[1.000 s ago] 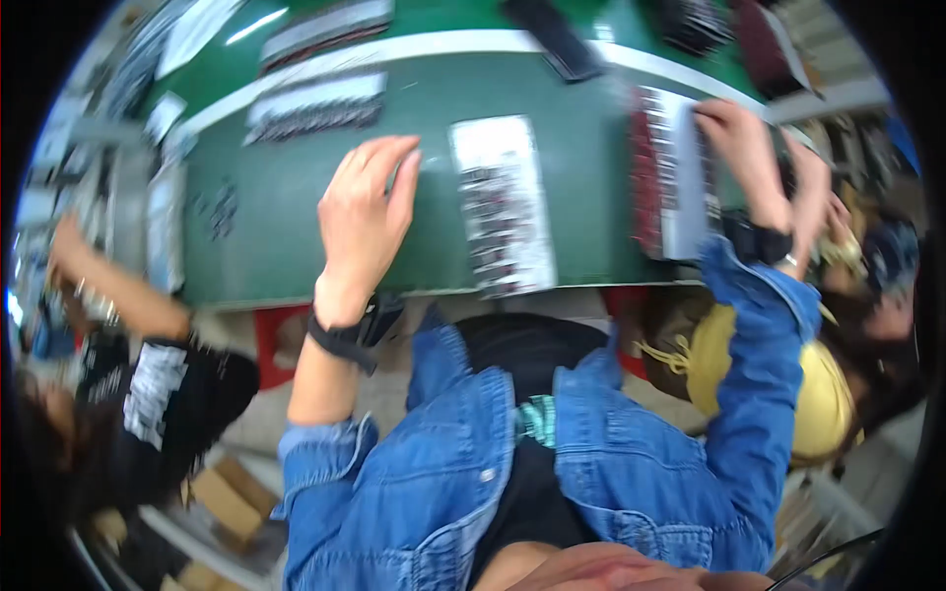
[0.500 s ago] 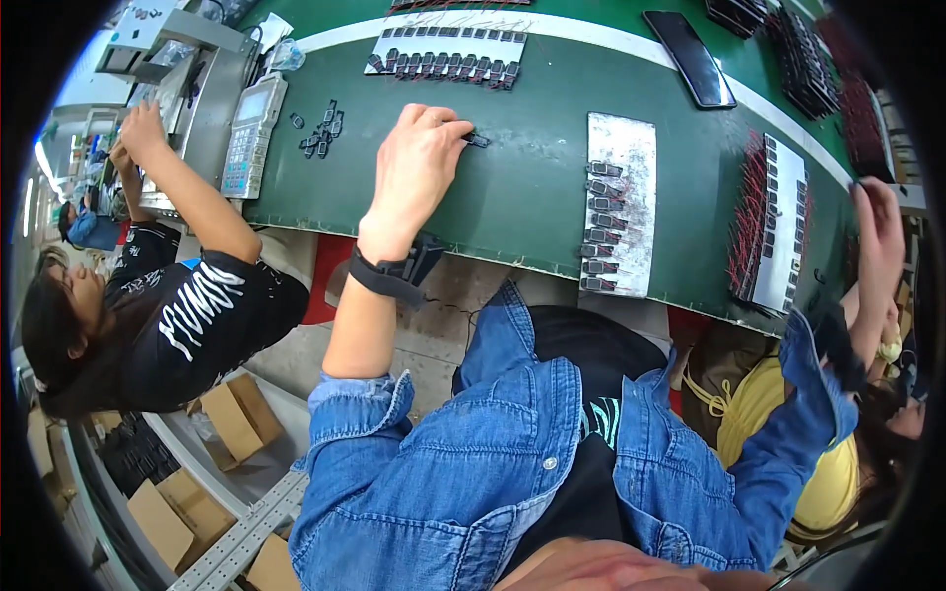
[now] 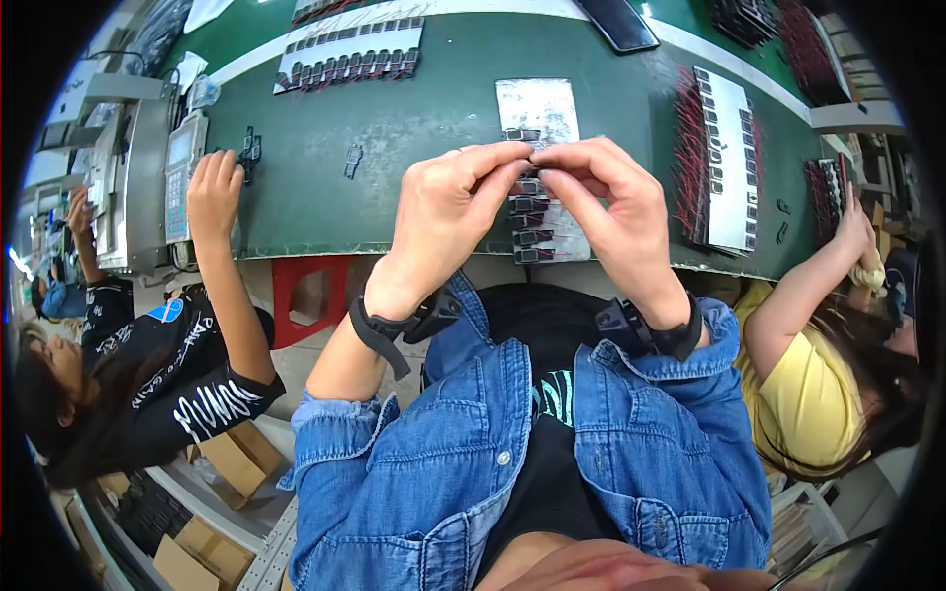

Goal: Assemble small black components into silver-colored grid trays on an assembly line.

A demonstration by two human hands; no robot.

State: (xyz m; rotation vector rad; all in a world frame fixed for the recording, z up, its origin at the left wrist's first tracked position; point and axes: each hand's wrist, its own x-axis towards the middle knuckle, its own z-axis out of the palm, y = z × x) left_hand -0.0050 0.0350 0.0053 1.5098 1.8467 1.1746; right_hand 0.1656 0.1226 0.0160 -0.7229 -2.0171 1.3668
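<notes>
My left hand [image 3: 443, 207] and my right hand [image 3: 616, 212] meet over a pale metal plate [image 3: 537, 98]. Thumb and forefinger of each are pinched together, tip to tip. Between them is a tiny dark bit, too small and covered to name. Below the fingertips, a row of small black modules with thin red wires [image 3: 532, 237] lies along the plate. Part of that row is hidden by my fingers. A loose black piece [image 3: 353, 161] rests on the green table, left of my left hand.
Left, a co-worker's hand [image 3: 215, 192] is beside black pieces [image 3: 252, 148] and a keypad device [image 3: 181, 167]. Another module-lined plate [image 3: 350, 54] lies at the back left, a wired one [image 3: 727, 148] on the right. A phone [image 3: 619, 22] lies far back; a yellow-sleeved co-worker [image 3: 808, 394] sits right.
My left hand has left the tabletop where it pinched a small black part and moved over the plate. My right hand has come in from the far right to meet it. The view has shifted.
</notes>
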